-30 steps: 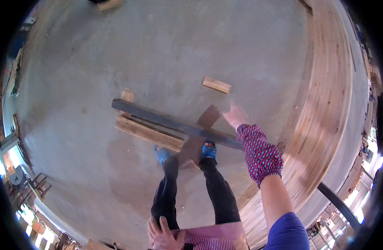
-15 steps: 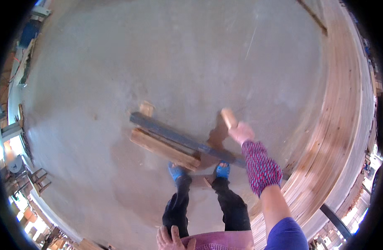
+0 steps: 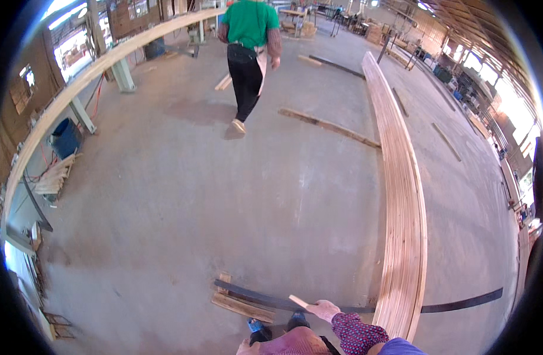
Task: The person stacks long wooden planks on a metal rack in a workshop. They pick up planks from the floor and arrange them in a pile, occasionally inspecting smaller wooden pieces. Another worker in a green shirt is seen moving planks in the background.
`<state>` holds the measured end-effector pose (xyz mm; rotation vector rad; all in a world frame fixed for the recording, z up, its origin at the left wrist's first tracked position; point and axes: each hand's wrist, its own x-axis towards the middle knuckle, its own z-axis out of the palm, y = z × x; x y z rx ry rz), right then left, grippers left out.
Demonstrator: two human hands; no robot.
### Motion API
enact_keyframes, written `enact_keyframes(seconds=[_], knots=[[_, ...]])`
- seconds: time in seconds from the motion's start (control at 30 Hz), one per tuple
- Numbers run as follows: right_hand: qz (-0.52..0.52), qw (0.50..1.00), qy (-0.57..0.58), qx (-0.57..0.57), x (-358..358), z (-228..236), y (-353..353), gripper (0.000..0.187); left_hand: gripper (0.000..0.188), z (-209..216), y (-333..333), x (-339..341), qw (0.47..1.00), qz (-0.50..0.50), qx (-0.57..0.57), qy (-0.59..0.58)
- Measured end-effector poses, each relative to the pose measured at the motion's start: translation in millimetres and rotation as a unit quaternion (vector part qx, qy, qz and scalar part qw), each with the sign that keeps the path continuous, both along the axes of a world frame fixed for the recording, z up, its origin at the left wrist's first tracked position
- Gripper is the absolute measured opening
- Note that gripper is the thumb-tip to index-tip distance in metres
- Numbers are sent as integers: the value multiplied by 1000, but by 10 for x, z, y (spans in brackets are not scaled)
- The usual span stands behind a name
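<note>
My right grip (image 3: 323, 310) clasps a wood block (image 3: 298, 301), jutting forward-left; my left grip's (image 3: 244, 347) state I can't tell.

Floor bar (image 3: 257, 297): lay crosswise before the person's feet (image 3: 257, 326), its right part passing under the board stack (image 3: 401, 225) and emerging beyond.
Plank (image 3: 243, 308): lay on the bar's near side, toward its left end.
Block (image 3: 224, 277): projected from the bar's far side, near the same end.
Right hand (image 3: 323, 310): was left of the stack, with the wood piece (image 3: 297, 301) in it.
Crosspiece (image 3: 336, 129): lay farther ahead, right end at the stack's left edge.
Co-worker (image 3: 248, 41): was ahead, left of the crosspiece.
</note>
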<state>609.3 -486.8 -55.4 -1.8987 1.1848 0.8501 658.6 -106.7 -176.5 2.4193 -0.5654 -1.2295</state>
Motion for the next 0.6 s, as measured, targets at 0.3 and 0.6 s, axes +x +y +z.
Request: enact_keyframes(seconds=[0.3,0.6], knots=[[-188,980,49,28,-381,303,-47,58,46,849,189,1195,996,88,28,0],[-326,943,44,59,208,396,-353,59,45,943,-575,2060,994,99,50,-7]])
